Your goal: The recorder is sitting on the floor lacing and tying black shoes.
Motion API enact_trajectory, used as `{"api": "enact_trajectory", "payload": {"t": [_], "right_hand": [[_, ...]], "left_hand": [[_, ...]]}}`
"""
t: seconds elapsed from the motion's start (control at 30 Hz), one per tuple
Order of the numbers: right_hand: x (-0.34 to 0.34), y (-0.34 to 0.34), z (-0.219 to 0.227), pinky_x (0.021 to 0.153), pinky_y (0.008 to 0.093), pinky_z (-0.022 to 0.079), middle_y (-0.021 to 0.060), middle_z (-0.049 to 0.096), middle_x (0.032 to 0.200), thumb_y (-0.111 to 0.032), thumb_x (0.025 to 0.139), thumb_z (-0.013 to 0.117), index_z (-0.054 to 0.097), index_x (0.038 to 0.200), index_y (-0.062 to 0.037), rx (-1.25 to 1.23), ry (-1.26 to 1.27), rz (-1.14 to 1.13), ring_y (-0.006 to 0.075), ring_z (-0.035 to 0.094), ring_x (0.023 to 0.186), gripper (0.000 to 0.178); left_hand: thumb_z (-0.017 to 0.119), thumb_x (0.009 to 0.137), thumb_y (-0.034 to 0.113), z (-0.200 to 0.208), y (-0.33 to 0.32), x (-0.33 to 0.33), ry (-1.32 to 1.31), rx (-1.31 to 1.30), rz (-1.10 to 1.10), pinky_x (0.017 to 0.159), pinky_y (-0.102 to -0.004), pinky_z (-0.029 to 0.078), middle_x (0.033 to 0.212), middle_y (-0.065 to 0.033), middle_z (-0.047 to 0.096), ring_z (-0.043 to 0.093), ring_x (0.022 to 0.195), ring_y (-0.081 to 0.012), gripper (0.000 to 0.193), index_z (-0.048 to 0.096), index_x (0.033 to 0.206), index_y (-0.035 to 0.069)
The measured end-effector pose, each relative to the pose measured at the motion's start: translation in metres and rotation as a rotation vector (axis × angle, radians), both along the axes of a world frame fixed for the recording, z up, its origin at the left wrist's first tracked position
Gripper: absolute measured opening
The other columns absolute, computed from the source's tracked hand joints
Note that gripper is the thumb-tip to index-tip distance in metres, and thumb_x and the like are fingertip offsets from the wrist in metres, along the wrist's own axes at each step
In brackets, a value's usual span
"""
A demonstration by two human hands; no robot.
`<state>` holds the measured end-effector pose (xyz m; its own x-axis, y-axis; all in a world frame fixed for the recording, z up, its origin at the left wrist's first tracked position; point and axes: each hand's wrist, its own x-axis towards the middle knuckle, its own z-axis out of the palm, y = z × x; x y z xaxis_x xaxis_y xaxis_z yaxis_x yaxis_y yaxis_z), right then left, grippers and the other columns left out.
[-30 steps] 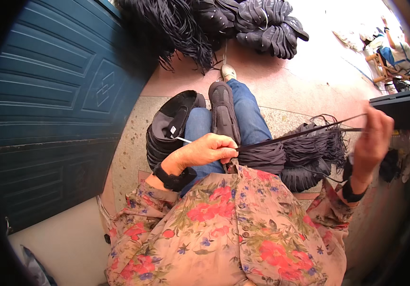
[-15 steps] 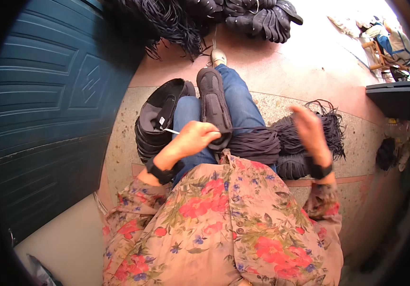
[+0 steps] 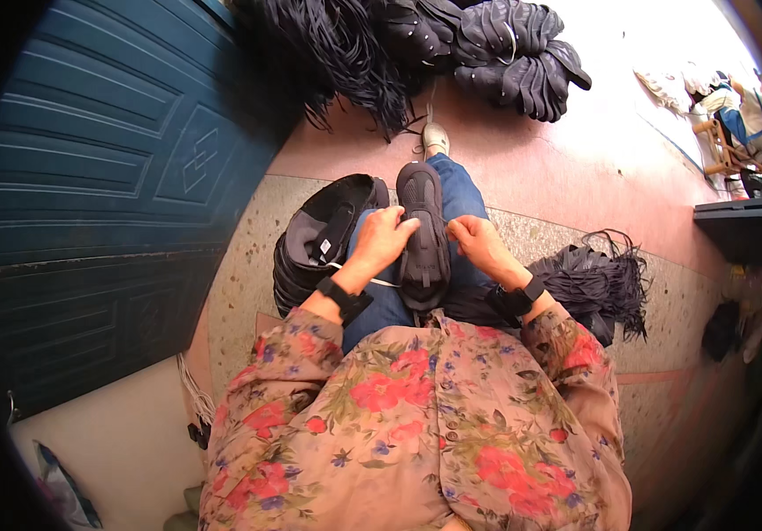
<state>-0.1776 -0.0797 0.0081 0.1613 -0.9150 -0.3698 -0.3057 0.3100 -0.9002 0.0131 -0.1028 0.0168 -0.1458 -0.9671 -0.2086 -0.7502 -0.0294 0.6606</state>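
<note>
A dark grey shoe upper point(image 3: 423, 257) lies lengthwise across my lap, its toe pointing away from me. My left hand point(image 3: 379, 241) is closed at the upper's left edge, fingertips against it. Beside the right edge, my right hand point(image 3: 482, 244) has its thumb and fingers pinched together; whatever is between them is too small to make out. Dark laces point(image 3: 468, 303) are bunched on my right thigh, partly covered by my right forearm. To the left, nested black shoe uppers point(image 3: 310, 243) stand next to my leg, with a thin white strip point(image 3: 370, 280) below my left wrist.
Another heap of black laced uppers point(image 3: 589, 279) sits on the floor at my right. More dark bundles point(image 3: 514, 62) lie beyond my outstretched foot. A blue panelled door point(image 3: 107, 168) borders the left side, and a dark tabletop point(image 3: 735, 212) juts in at the right.
My right hand has come in from the far right to the upper's side. My left hand has moved forward along the upper from its near end. The view has shifted slightly.
</note>
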Motion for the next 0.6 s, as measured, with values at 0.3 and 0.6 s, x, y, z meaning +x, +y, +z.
{"api": "enact_trajectory", "payload": {"t": [0.3,0.6], "right_hand": [[0.009,-0.025,-0.019,0.069,0.0346,0.046,0.0206,0.061,0.080,-0.018,0.080,0.053,0.062,0.094,-0.0003,-0.195,0.117,0.047,0.0298,0.062,0.078,0.024],[0.016,-0.031,-0.008,0.067,0.0421,0.047,0.0210,0.060,0.074,-0.019,0.079,0.048,0.061,0.078,-0.0017,-0.340,0.509,0.202,0.0347,0.060,0.075,0.022]], "left_hand": [[0.073,0.064,0.024,-0.018,-0.010,-0.003,0.053,0.071,0.028,0.071,-0.0302,0.048,0.085,-0.0157,0.062,0.061,0.077,-0.0216,0.047,0.059,0.097,-0.005],[0.071,0.066,0.020,-0.016,-0.010,0.000,0.111,0.079,0.037,0.070,-0.0292,0.048,0.087,-0.0153,0.063,0.061,0.074,-0.0192,0.042,0.059,0.098,-0.004]]}}
